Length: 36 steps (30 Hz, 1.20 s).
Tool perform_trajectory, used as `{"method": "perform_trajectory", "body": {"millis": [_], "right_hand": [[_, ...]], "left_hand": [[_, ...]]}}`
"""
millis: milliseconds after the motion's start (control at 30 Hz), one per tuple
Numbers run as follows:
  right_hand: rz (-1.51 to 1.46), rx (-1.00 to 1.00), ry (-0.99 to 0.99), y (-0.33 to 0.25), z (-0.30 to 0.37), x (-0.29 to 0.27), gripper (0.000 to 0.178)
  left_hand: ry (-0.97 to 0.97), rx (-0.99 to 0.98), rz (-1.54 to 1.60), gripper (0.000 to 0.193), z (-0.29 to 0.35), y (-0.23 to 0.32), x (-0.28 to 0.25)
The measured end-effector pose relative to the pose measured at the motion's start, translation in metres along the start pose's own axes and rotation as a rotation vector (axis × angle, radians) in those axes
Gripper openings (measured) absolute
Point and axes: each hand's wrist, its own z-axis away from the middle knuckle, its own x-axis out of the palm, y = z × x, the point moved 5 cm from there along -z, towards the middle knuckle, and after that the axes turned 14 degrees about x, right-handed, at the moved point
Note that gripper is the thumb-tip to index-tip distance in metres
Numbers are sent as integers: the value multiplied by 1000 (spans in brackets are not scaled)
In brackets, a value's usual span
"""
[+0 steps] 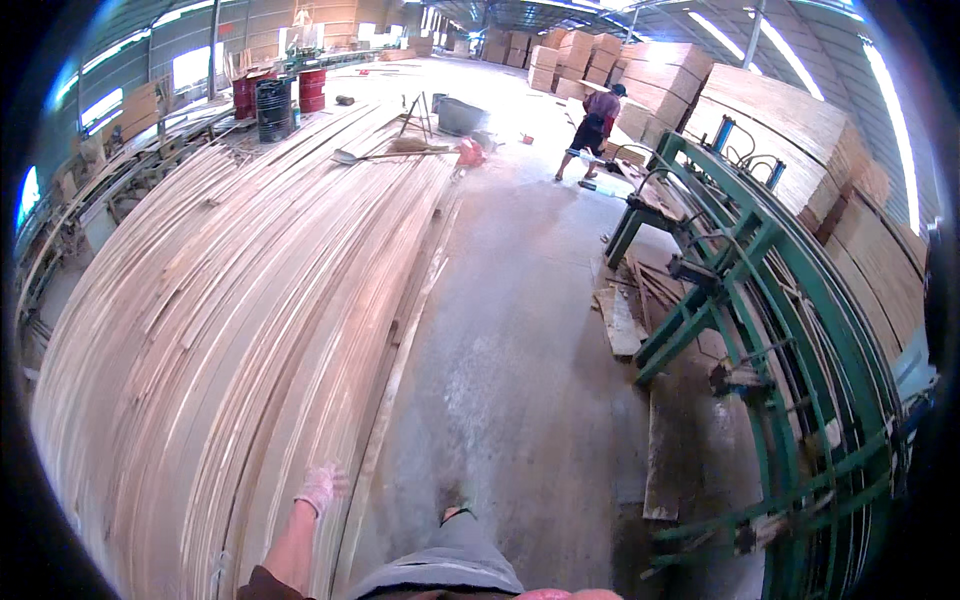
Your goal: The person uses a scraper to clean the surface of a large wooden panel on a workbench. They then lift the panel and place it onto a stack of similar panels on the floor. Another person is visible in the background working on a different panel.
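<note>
My left hand [323, 487], in a pale pinkish glove, hangs over the right side of a wide stack of long wooden strips [240, 330]. Its fingers look spread and hold nothing I can see. Whether it touches the wood, I cannot tell. Of my right hand [568, 595], only a pinkish sliver shows at the lower edge; its fingers are hidden.
Right of the strips runs a concrete floor [500, 330], bordered by a green metal machine frame [760, 240]. A person [598, 120] bends farther ahead near stacked boards [780, 120]. A shovel [390, 154] lies across the strips; drums [273, 108] stand far left.
</note>
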Motion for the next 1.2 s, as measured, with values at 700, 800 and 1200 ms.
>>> {"method": "perform_trajectory", "body": {"millis": [700, 800, 1200], "right_hand": [[-529, -620, 32, -754, -4, -886, 37], [-484, -651, 227, -799, -3, -1001, 40], [-174, -811, 391, -1130, -5, -1471, 42]], "left_hand": [[-121, -208, -576, 39, -699, 240, 333], [-23, -50, -254, 40, -909, 376, 442], [-100, -427, -417, 39, -1181, 423, 619]]}}
